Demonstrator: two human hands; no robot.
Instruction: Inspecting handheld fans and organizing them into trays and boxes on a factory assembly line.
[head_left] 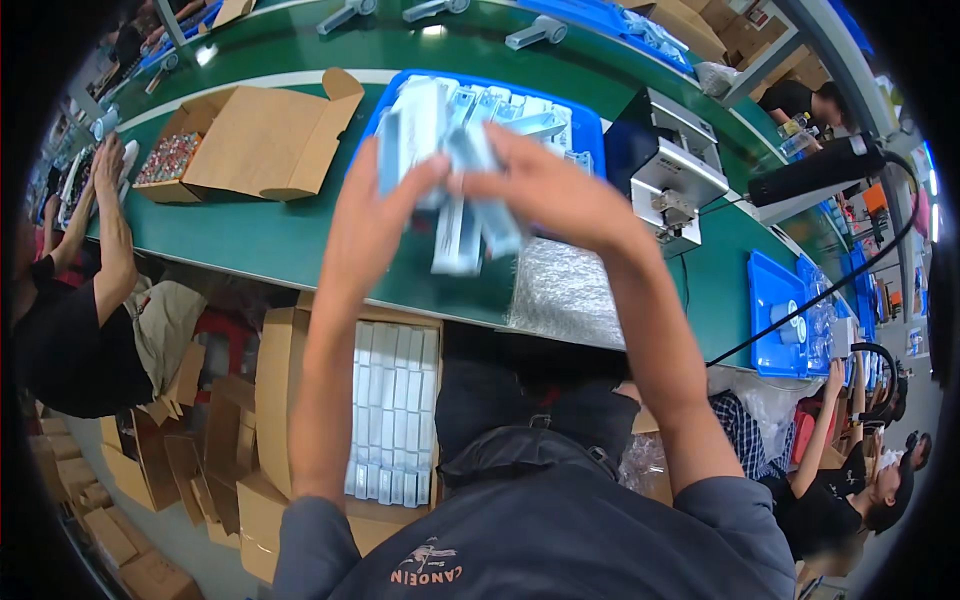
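Green bench; left hand, right hand both curled around pale-blue cases, long axes roughly toward body.

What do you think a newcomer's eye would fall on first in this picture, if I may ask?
Probably the left hand and right hand near the middle, holding several long pale blue pieces in front of a blue tray of similar ones. Next, the open carton below the green bench, packed with neat rows of pale parts. The black-and-silver machine right of the tray stands out too.
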